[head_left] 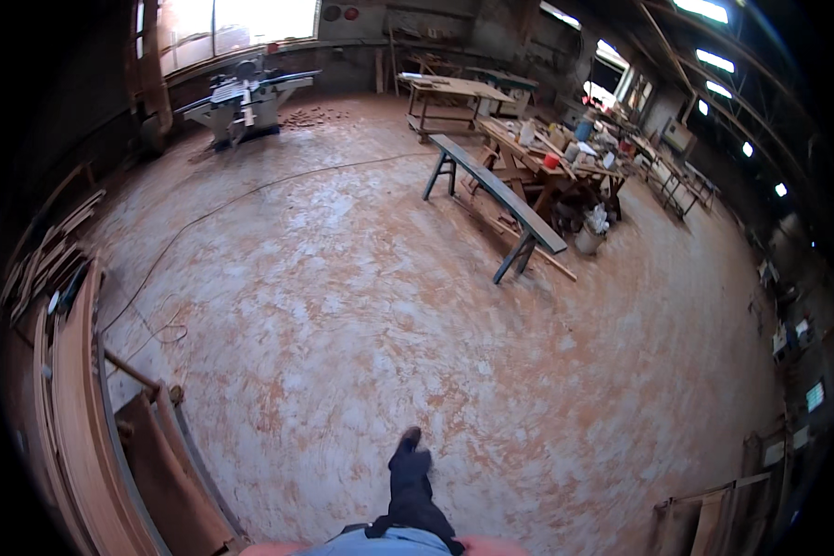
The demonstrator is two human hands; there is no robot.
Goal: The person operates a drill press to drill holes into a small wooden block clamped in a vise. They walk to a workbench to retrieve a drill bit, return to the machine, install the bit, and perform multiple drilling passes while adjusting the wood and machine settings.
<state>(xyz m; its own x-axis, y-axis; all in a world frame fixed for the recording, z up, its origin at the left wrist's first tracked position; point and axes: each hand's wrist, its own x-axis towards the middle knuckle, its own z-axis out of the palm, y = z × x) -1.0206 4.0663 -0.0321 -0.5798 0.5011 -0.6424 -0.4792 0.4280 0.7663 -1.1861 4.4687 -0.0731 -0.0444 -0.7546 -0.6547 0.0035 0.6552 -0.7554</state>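
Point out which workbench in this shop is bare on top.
The long dark trestle bench standing out on the sawdust floor is bare. The wooden workbench right behind it is piled with containers and clutter.

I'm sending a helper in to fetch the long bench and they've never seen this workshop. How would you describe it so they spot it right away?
Start from the wide sawdust-covered floor and look toward the cluttered wooden worktable on the far right side. Just in front of it, out in the open, stands the long bench. Unlike the bare-wood tables behind it, it is one narrow dark grey-blue plank on splayed legs, with nothing on top.
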